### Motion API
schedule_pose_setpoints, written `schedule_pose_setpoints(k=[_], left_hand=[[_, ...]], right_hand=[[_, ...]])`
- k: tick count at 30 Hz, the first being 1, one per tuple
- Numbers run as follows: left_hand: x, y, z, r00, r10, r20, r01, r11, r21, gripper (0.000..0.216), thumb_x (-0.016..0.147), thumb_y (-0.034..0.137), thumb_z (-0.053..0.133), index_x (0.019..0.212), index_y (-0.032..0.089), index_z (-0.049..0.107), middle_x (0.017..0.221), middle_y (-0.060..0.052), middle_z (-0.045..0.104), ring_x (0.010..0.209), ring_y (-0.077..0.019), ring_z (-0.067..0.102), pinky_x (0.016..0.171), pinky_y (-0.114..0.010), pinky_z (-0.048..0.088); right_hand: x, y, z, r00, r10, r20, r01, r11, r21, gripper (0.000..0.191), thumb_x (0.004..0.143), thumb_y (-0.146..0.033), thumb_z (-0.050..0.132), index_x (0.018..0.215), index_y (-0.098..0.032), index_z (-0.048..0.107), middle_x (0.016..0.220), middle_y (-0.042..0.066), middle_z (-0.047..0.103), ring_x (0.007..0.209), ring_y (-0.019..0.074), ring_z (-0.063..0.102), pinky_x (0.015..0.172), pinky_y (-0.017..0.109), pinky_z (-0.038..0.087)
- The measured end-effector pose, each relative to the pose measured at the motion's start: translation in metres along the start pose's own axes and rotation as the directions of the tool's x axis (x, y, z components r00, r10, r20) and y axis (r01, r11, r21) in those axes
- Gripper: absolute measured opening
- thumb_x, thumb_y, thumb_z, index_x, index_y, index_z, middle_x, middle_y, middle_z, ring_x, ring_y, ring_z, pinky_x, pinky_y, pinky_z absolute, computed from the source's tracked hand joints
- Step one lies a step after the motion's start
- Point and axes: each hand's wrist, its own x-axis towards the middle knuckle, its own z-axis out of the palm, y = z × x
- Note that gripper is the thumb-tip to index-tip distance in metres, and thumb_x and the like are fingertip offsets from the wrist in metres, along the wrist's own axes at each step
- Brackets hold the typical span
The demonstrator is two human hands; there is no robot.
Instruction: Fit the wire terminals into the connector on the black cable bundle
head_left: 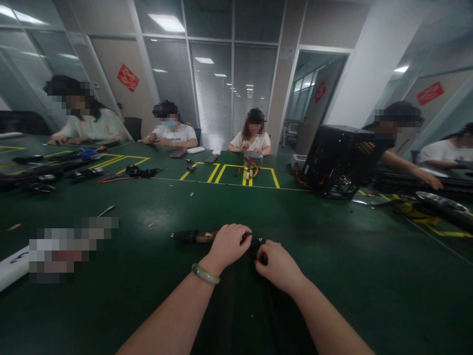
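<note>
My left hand (229, 245), with a green bangle on the wrist, is closed over a dark rod-like tool (192, 236) that lies on the green table (148, 207); its brownish end sticks out to the left. My right hand (277, 264) sits just beside it, fingers curled in a pinch on a small dark part I cannot make out. A black flat object (236, 305) lies between my forearms, running toward me.
Several other people sit around the table with cables, phones and tools (140, 172) before them. A black computer case (338, 160) stands at the right. Yellow tape lines (229, 172) mark the far middle. A white object (13, 268) lies at the left edge.
</note>
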Motion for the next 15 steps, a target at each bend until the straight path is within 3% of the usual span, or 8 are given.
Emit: schedule_pose_setpoints(k=[4, 9, 15], left_hand=[[-0.007, 0.003, -0.007, 0.998, 0.05, 0.037, -0.051, 0.998, 0.024, 0.017, 0.087, 0.025, 0.057, 0.102, 0.023, 0.064, 0.099, -0.002, 0.066, 0.096, -0.0216, 0.059, 0.091, -0.037, 0.042], [-0.015, 0.007, -0.017, 0.992, 0.087, 0.093, -0.09, 0.995, 0.03, 0.024, 0.083, 0.02, 0.058, 0.106, 0.024, 0.062, 0.107, -0.003, 0.064, 0.103, -0.0231, 0.057, 0.094, -0.038, 0.041], [-0.017, 0.007, -0.024, 0.987, 0.086, 0.136, -0.093, 0.994, 0.048, 0.021, 0.082, 0.023, 0.062, 0.103, 0.026, 0.063, 0.108, -0.002, 0.063, 0.104, -0.0239, 0.056, 0.095, -0.04, 0.04]], right_hand=[[0.0, 0.012, -0.007, 0.993, 0.013, 0.114, -0.035, 0.98, 0.194, 0.009, 0.082, -0.028, 0.06, 0.081, -0.021, 0.066, 0.082, 0.001, 0.064, 0.071, 0.0172, 0.059, 0.064, 0.028, 0.042], [0.003, 0.018, -0.008, 0.984, -0.023, 0.178, -0.078, 0.84, 0.538, 0.016, 0.087, -0.032, 0.056, 0.084, -0.018, 0.062, 0.084, 0.001, 0.067, 0.075, 0.0163, 0.062, 0.068, 0.026, 0.046], [0.005, 0.016, -0.002, 0.974, -0.016, 0.226, -0.134, 0.763, 0.632, 0.019, 0.089, -0.036, 0.055, 0.087, -0.018, 0.055, 0.081, 0.002, 0.07, 0.07, 0.0146, 0.063, 0.065, 0.024, 0.047]])
